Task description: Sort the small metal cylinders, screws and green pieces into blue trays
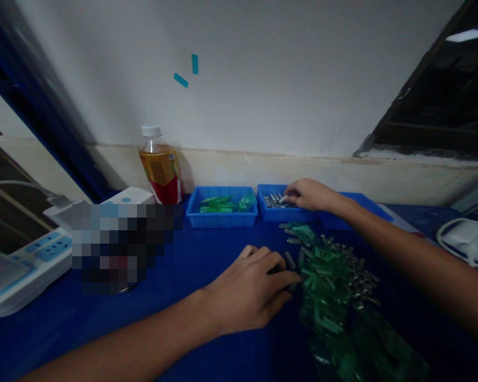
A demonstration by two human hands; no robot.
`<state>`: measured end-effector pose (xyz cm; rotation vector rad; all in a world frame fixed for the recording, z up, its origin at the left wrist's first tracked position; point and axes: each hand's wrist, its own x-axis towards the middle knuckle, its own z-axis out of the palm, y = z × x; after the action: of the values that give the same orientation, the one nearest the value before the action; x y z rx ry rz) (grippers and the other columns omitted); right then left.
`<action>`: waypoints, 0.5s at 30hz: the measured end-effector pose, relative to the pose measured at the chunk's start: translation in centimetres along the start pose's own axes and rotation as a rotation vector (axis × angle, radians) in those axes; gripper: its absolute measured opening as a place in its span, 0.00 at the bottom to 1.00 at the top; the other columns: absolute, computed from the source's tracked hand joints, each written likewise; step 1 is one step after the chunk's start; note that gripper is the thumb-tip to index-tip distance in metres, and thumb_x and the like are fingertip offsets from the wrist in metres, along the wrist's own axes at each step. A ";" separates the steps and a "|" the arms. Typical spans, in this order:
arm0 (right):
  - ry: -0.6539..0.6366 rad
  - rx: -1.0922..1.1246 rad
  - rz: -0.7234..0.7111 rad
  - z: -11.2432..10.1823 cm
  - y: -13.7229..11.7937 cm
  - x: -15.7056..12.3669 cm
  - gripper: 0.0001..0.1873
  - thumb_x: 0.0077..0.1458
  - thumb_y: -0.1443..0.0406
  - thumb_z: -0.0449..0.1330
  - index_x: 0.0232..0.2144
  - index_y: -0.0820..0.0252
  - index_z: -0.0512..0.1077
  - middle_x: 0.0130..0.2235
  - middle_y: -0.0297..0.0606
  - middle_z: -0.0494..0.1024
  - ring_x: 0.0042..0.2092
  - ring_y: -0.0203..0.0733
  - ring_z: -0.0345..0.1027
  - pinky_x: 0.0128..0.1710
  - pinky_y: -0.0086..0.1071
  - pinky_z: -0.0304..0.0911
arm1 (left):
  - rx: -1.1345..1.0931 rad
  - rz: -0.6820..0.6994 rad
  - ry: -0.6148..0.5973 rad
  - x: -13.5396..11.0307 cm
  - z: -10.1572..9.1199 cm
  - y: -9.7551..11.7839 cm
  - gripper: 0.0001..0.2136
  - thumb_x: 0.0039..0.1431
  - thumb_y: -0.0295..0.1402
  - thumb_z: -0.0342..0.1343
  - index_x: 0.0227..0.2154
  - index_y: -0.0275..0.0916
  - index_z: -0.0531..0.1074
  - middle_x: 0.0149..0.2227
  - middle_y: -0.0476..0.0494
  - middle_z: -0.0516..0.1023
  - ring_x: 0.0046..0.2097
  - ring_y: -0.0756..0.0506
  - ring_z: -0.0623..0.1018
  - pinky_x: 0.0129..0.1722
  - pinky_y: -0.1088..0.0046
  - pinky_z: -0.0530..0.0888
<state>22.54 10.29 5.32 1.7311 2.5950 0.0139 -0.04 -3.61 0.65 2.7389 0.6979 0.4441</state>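
My left hand [249, 289] rests on the blue table [175, 318], fingers curled at the left edge of a heap of small green and silver parts [330, 281]; whether it grips one is hidden. My right hand [308, 193] reaches into a blue tray [281, 213] of silver metal pieces [273, 200], with its fingertips pinching one of them. Another blue tray [222, 218] to its left holds green parts [223, 203].
A bottle of amber drink [161, 167] stands against the wall behind the trays. A white power strip [24, 265] and a blurred patch lie at left. A white device with a cable [468, 241] sits at far right.
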 end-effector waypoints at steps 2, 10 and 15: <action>0.014 0.032 0.013 -0.1 0.0 -0.4 0.14 0.55 0.60 0.55 0.35 0.62 0.77 0.31 0.41 0.78 0.29 0.39 0.66 0.29 0.30 0.54 | 0.002 -0.006 0.006 0.0 0.1 0.0 0.11 0.62 0.34 0.49 0.46 0.43 0.67 0.41 0.45 0.70 0.43 0.44 0.68 0.42 0.66 0.62; 0.195 -0.194 0.130 0.0 0.2 -1.9 0.21 0.56 0.56 0.50 0.33 0.63 0.77 0.36 0.48 0.78 0.40 0.49 0.67 0.36 0.36 0.57 | -0.012 -0.056 0.062 0.0 0.4 -0.2 0.07 0.58 0.25 0.46 0.39 0.39 0.65 0.37 0.46 0.70 0.39 0.46 0.67 0.39 0.67 0.60; 0.142 -0.179 0.214 0.3 0.7 -1.1 0.18 0.54 0.58 0.52 0.39 0.59 0.77 0.39 0.45 0.79 0.41 0.49 0.68 0.36 0.36 0.57 | -0.017 -0.081 0.048 0.1 0.5 -0.4 0.08 0.58 0.24 0.45 0.40 0.38 0.64 0.37 0.45 0.70 0.39 0.45 0.67 0.39 0.67 0.61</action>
<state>23.62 9.53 5.05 1.9953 2.3947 0.3737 0.06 -3.36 0.12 2.6803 0.8104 0.4960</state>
